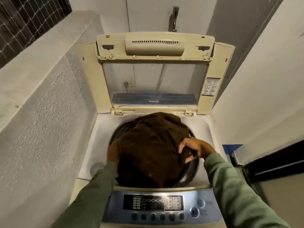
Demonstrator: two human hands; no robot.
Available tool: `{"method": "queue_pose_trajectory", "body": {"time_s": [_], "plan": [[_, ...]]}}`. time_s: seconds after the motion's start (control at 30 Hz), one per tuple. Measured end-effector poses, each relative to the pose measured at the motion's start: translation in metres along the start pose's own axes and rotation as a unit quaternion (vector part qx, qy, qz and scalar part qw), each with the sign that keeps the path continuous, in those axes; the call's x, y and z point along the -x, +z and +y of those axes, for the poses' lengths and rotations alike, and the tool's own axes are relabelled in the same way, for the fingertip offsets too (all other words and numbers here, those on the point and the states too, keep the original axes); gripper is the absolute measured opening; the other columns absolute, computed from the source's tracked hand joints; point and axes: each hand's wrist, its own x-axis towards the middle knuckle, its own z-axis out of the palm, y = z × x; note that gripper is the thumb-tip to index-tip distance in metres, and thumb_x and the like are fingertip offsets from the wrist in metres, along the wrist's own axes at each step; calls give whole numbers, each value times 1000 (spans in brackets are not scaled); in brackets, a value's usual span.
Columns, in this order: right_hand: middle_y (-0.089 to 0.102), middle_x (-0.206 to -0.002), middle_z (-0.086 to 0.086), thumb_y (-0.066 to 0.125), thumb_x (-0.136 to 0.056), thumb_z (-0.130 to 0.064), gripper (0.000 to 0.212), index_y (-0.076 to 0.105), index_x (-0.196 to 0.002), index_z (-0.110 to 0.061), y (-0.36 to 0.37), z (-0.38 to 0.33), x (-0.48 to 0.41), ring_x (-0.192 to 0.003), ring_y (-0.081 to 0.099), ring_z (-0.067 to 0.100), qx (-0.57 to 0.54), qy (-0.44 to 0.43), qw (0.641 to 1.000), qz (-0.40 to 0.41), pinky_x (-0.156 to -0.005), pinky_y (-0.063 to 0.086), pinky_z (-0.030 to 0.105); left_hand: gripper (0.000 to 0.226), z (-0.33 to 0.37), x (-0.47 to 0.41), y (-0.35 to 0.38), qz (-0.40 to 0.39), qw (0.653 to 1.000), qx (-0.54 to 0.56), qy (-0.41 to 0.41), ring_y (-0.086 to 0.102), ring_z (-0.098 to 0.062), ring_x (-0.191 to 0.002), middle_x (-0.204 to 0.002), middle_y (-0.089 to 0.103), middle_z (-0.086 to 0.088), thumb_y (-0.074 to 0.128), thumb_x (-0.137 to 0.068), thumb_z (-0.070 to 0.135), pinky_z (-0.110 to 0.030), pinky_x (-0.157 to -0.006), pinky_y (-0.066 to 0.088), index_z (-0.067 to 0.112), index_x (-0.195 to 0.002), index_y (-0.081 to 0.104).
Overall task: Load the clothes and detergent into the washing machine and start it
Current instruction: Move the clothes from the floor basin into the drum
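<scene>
Laundry nook: a person in green sleeves [230, 186] holds a brown garment [151, 142] over the drum [195, 167] of a top-load washing machine [98, 137], whose lid [154, 45] stands raised at the back. R grip [192, 148] has its fingers curled, pinching a fold on the garment's right side. L grip [113, 152] lies against the cloth's left edge, motion-blurred, so can't tell whether its fingers clasp the fabric. The garment is bunched up and covers most of the drum mouth. Its near end hangs at the front rim. A control panel [153, 204] w/ display & round buttons runs along the machine's near edge. A metal tap [174, 18] is on the wall behind, and a grilled window [24, 17] is upper left.
</scene>
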Motion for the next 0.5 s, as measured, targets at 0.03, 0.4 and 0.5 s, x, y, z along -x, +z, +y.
{"method": "queue_pose_trajectory", "body": {"time_s": [0.03,0.4,0.5], "plan": [[67,-97,18,66,-62,3,47,63,-108,-7,6,5,-3,-82,65,38,5,19,1000,17,-56,59,43,36,-3,-2,-3,-20,999,-33,18,44,-35,-131,-140,49,-22,44,-102,14,-32,-109,29,1,-134,50],[50,-138,21,59,-87,-34,78,19,-148,-7,50,-4,-27,-123,52,38,322,-47,908,264,-101,43,46,97,57,-24,-8,-374,919,-21,-124,54,-32,-112,-129,53,-6,78,-62,23,-43,-86,52,36,-144,28],[45,-143,18,61,-88,-38,74,26,-149,-15,42,-37,-23,-119,52,46,180,5,975,128,-87,52,60,109,64,-25,-3,-430,888,58,-154,60,-24,-105,-121,58,3,90,-50,46,-34,-73,56,42,-141,30]]}}
